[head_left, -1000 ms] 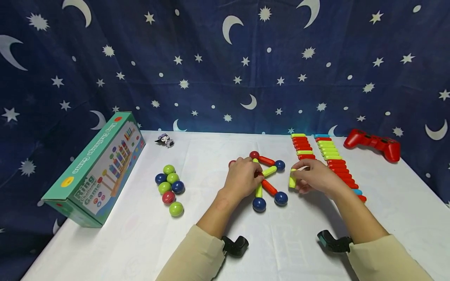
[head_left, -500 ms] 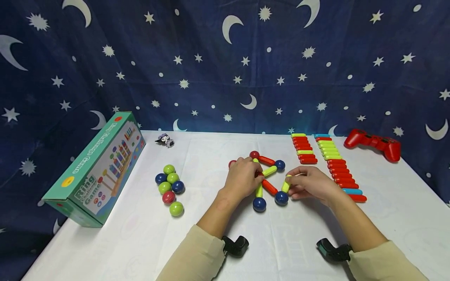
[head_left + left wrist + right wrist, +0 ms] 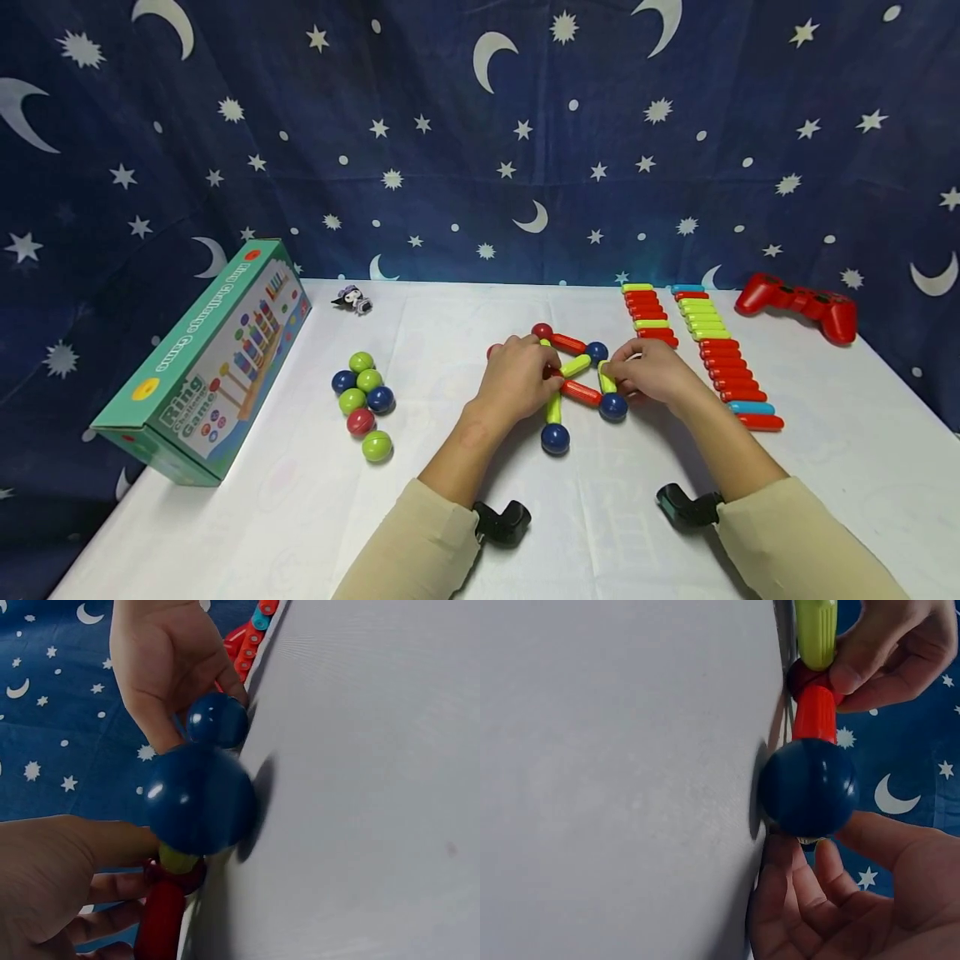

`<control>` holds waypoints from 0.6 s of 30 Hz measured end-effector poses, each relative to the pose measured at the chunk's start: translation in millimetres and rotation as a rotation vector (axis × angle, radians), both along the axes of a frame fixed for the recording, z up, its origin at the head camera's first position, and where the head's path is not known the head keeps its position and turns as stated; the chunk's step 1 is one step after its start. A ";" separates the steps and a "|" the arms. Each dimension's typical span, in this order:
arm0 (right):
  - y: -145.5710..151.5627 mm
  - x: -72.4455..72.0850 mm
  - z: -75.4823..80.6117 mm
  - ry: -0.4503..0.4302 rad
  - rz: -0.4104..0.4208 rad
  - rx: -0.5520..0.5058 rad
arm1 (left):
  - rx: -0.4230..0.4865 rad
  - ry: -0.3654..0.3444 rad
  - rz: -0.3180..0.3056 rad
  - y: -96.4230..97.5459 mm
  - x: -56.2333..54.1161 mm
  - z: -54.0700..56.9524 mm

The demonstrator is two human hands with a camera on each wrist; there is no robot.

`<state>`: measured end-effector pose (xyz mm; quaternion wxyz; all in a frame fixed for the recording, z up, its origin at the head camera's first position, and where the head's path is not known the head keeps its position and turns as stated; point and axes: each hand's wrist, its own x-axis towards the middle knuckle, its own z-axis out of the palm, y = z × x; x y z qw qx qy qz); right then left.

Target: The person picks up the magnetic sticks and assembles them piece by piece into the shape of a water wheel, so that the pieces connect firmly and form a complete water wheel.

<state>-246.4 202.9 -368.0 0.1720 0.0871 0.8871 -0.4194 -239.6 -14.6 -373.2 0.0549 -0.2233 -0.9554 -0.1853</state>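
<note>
- Starry navy cloth (image 3: 435, 200) hangs behind a white-covered tabletop (image 3: 285, 517).
- Left of centre: loose balls (image 3: 352, 402) in green, blue and red, near a green game box (image 3: 225, 358). Small figurine (image 3: 352, 299) at the back edge.
- Right: spare rods (image 3: 722, 364) in two columns, red controller (image 3: 797, 308) beside them.
- Work piece lies between both hands: a flat ball-and-rod frame around a red hub ball (image 3: 802, 679).
- Left hand (image 3: 520, 372) pinches that hub, apparently steadying it; its palm hides part of the frame.
- Right hand (image 3: 651, 372) grips a lime rod (image 3: 606, 379) between thumb and fingers. Lower end meets the near blue ball (image 3: 613, 407); upper end sits right by the far blue ball (image 3: 597, 352) — contact there, can't tell.
- Red rod (image 3: 581, 392) runs hub to near ball, second lime rod (image 3: 576, 366) hub to far ball. Held rod lies across the third side.
- My read on the step: closing that triangle.
- Next move probably calls for lining up the rod's upper end with the far ball and seating it, hub held still — a sideways nudge could swing the near ball out of line.
</note>
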 end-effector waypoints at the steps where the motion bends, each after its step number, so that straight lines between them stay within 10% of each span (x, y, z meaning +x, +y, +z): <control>1: -1.3 -1.6 -0.1 0.014 0.009 0.011 | -0.001 -0.005 -0.002 -0.4 -0.1 0.7; 18: -19.4 -33.9 -5.8 0.240 0.117 0.106 | 0.008 -0.049 -0.137 -2.6 -1.2 3.7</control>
